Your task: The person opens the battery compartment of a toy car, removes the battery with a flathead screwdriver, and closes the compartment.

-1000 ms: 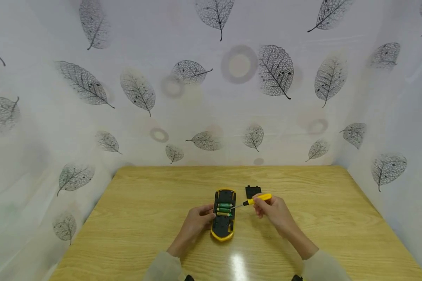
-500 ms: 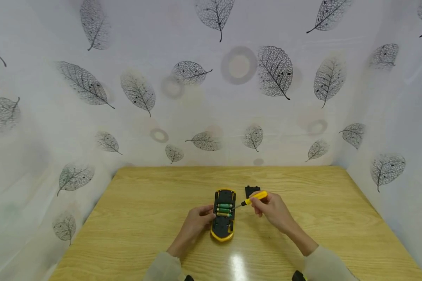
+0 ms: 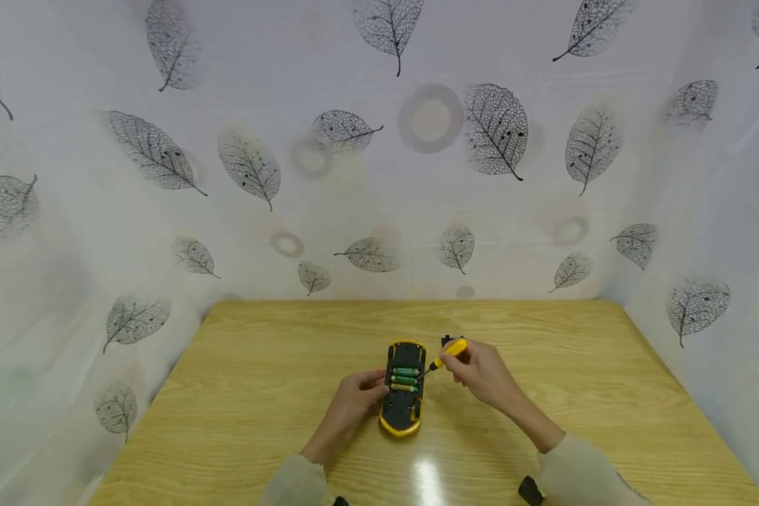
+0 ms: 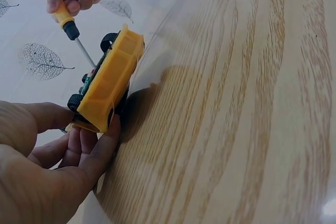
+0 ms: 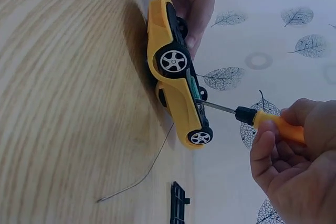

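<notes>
My right hand [image 3: 483,372] pinches the yellow screwdriver [image 3: 455,348]; my left hand [image 3: 351,402] grips the upturned toy car [image 3: 400,407], lower centre of the head view. I'd brace it firmly and lever gently at the batteries [image 3: 405,380]. A black cover [image 5: 177,205] lies bottom centre, right-wrist view.

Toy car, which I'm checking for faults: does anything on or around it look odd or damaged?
The thin wire by the car looks odd: it sticks out with its far end attached to nothing. The cover is also off, baring the batteries. No damage shows.
</notes>
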### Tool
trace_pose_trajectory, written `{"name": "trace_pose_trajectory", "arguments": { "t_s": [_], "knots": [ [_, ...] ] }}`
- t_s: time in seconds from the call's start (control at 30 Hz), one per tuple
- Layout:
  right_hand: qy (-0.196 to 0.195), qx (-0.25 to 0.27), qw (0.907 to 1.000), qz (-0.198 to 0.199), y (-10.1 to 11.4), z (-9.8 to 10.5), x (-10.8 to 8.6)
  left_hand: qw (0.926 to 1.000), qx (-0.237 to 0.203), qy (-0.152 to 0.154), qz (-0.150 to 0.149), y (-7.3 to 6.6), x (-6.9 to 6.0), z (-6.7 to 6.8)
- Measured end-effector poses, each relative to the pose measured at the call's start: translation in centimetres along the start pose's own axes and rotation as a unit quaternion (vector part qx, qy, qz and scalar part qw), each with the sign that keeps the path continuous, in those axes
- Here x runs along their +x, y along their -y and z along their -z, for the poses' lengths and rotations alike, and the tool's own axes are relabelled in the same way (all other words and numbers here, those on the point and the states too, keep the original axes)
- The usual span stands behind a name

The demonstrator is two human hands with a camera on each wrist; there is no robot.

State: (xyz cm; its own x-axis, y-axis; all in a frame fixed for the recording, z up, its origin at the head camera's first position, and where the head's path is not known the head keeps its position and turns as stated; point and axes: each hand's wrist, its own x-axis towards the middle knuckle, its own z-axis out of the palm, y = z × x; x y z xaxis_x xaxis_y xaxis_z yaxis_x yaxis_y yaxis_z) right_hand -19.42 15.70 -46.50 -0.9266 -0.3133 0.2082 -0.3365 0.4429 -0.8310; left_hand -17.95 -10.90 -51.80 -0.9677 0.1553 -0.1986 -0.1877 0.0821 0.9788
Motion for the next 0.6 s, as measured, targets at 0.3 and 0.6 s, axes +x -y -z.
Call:
{"name": "trace_pose_trajectory", "arguments": {
  "t_s": [0.3,0.6],
  "knots": [
    [0.038,-0.066,0.9960,0.046,1.5,-0.3,1.0,1.0000,-0.004,0.002,0.000,-0.2,-0.3,-0.2],
    [0.070,-0.113,0.9894,0.061,3.3,-0.8,1.7,0.9995,-0.021,0.024,-0.009,-0.2,-0.3,-0.1]
  ]
}}
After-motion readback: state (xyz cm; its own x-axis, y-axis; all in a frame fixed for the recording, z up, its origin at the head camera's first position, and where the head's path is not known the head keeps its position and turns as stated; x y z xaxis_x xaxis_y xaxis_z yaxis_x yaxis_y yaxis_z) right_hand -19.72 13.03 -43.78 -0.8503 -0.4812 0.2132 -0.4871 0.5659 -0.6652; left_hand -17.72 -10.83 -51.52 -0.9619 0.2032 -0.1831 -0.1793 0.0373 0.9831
